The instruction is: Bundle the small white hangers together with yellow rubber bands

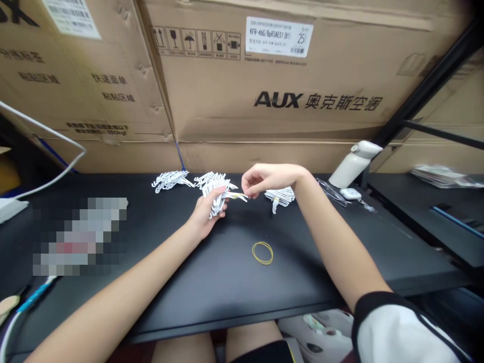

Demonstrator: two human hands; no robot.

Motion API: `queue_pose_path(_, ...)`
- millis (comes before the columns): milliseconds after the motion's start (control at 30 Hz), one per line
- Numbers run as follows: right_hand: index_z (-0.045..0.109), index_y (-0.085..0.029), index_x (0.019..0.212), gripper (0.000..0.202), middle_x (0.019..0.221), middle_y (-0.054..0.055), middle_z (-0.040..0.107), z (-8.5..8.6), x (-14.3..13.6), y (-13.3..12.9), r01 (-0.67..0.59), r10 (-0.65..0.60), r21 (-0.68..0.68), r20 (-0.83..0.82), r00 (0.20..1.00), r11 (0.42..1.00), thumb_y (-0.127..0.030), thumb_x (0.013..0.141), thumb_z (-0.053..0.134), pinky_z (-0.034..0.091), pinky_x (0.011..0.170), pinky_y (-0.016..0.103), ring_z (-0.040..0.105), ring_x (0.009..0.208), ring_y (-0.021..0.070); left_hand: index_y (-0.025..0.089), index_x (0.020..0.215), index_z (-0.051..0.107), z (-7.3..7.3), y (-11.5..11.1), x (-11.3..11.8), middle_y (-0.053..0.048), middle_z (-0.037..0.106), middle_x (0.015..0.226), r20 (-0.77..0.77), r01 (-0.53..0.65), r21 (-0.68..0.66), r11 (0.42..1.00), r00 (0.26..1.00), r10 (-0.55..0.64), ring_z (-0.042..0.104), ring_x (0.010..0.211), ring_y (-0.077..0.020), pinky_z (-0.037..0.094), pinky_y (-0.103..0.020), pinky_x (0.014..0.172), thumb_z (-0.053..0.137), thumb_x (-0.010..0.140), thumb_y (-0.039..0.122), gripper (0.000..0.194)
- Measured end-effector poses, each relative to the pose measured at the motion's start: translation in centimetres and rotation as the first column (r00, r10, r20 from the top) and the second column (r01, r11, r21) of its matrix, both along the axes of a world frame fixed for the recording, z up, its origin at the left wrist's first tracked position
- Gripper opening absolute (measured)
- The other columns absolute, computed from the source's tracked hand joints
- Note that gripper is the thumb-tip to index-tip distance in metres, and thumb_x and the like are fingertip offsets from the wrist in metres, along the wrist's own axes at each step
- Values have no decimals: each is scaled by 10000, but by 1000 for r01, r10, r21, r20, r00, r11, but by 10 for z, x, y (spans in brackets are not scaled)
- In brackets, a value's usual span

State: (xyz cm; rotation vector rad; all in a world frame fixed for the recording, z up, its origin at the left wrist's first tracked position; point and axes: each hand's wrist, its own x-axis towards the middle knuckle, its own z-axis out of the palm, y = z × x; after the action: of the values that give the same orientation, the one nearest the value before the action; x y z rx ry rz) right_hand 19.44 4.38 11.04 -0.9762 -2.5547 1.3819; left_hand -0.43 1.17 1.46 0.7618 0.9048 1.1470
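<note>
My left hand is closed around a bundle of thin white hooks, its curved ends hanging below my fingers. The straight ends point right, toward my right hand. A yellow rubber band shows at those straight ends, and my right fingertips pinch at it; the exact grip is small and partly hidden. Behind the held bundle lies a pile of white hooks, with another pile to its left. A banded bundle rests beyond my right wrist. Loose yellow rubber bands lie on the black table.
Large cardboard boxes line the table's back. At right stand a white bottle, glasses and a small white case. A blurred-out object lies at left, near a white cable. A black metal frame rises at right.
</note>
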Motion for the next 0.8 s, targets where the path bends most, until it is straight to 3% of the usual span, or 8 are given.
queue_pose_path(167,616,-126,766,137,786,45,661,8,14,-3,102,-102,-2,-2,995,995,-254,736,653,472,707,241,589,732,122,168,792,541,1,16,-17,48,567,599,65,-206,-70,976,976,210,485,401,-44,320,-137,330,689,692,263,203)
queue_pose_path(400,666,-129,756,212,783,51,692,5,25,4,146,-145,-31,46,988,989,-311,661,721,469,701,249,615,736,141,162,785,555,-1,19,-21,37,568,595,62,-176,-43,983,982,179,485,402,-54,321,-140,322,694,680,257,199)
queue_pose_path(600,669,-128,743,168,792,59,708,-4,15,10,77,-70,-68,110,991,995,-274,660,684,486,679,253,627,717,142,158,792,562,-2,17,-18,33,569,597,62,-178,-50,983,982,181,486,404,-58,329,-143,326,695,683,256,198)
queue_pose_path(800,668,-127,723,109,808,61,721,-4,5,5,66,-63,-16,151,987,998,-211,656,648,482,655,240,634,724,141,157,781,563,-1,19,-19,32,572,598,55,-176,-44,983,982,178,492,406,-60,333,-144,327,694,688,263,192)
